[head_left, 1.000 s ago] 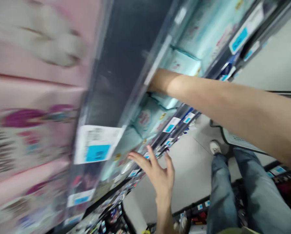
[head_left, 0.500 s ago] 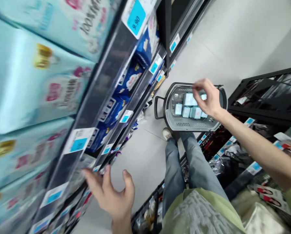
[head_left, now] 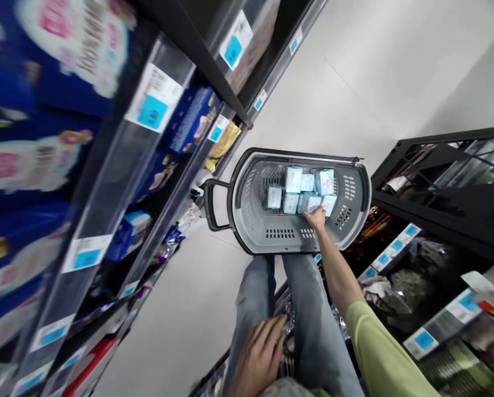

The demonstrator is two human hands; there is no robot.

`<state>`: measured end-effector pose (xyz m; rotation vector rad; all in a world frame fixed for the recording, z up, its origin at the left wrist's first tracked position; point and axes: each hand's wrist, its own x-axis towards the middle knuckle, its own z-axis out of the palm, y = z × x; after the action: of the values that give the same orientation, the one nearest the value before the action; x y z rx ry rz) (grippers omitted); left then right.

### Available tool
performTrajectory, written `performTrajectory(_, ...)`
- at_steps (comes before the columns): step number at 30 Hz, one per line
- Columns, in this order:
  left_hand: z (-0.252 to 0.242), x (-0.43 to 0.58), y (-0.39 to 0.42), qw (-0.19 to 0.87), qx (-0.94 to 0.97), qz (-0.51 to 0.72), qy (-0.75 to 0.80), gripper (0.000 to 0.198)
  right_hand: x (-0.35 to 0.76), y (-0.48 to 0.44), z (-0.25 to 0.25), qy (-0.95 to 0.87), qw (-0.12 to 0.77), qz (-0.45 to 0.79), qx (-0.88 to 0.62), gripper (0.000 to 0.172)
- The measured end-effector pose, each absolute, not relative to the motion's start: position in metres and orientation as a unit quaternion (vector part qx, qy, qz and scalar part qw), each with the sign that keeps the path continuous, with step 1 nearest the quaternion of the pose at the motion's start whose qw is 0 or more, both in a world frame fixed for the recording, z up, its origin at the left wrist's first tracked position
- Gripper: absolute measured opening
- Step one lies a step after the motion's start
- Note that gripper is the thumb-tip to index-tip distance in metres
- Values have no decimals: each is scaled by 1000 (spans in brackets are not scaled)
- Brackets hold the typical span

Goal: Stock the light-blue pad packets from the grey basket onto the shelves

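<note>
My right hand (head_left: 315, 218) reaches down into a grey shopping basket (head_left: 259, 231). Its fingers close on a light blue soft pack (head_left: 312, 203) in a cluster of several similar packs. Part of the grip is hidden behind the hand itself. Around it lie more packs, among them a taller light blue pack (head_left: 293, 180) and a pack set apart (head_left: 274, 196) at the cluster's left. Low in the picture my left hand (head_left: 261, 353) hangs by my thigh, fingers stretched out and holding nothing.
Shelves with dark blue packs (head_left: 27, 165) and price labels (head_left: 154, 105) run along the left. A black rack (head_left: 445, 204) with bagged goods stands on the right. The basket's handle (head_left: 216, 205) sticks out leftward. Pale floor (head_left: 346, 71) lies beyond the basket.
My right hand has gone down from above the basket to the packs inside. My left hand has dropped from beside the shelf to my thigh. The view has shifted lower along the shelves, nearer the basket.
</note>
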<state>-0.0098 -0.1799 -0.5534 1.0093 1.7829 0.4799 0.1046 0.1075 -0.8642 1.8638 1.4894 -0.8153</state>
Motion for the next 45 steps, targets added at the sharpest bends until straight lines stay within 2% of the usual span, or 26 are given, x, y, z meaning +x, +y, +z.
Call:
performTrajectory(2,-569,-7,-168,500,393,178,751,53,104,103,-888,562,295,-282,719,79)
performTrajectory(5,-580,-6,-157,509,366,144,765,46,108,102,-905,569,281,-277,721,69)
performTrajectory(10,-558,-6,-157,505,387,139,759,41,124,98,-877,561,247,-348,709,59)
performTrajectory(14,-516,-4,-172,472,417,138,764,39,132,89,-789,527,156,-422,721,58)
performTrajectory(20,-458,-4,-197,385,453,177,785,45,126,56,-577,458,-59,-566,682,52)
performTrajectory(24,-394,-21,-178,375,401,280,788,56,122,25,-439,412,-154,-680,587,56)
performTrajectory(27,-337,-37,-152,410,317,409,751,71,117,11,-367,345,-202,-782,477,56)
performTrajectory(31,-280,-57,-120,422,182,597,658,97,105,12,-312,411,-196,-813,363,61)
performTrajectory(35,-252,-66,-107,355,98,708,602,82,87,22,-284,463,-176,-810,315,80)
performTrajectory(40,-243,-55,-111,339,-41,772,536,77,69,27,-264,440,-214,-794,360,76)
performTrajectory(45,-244,-53,-119,345,-119,791,491,72,58,26,-247,455,-191,-781,383,78)
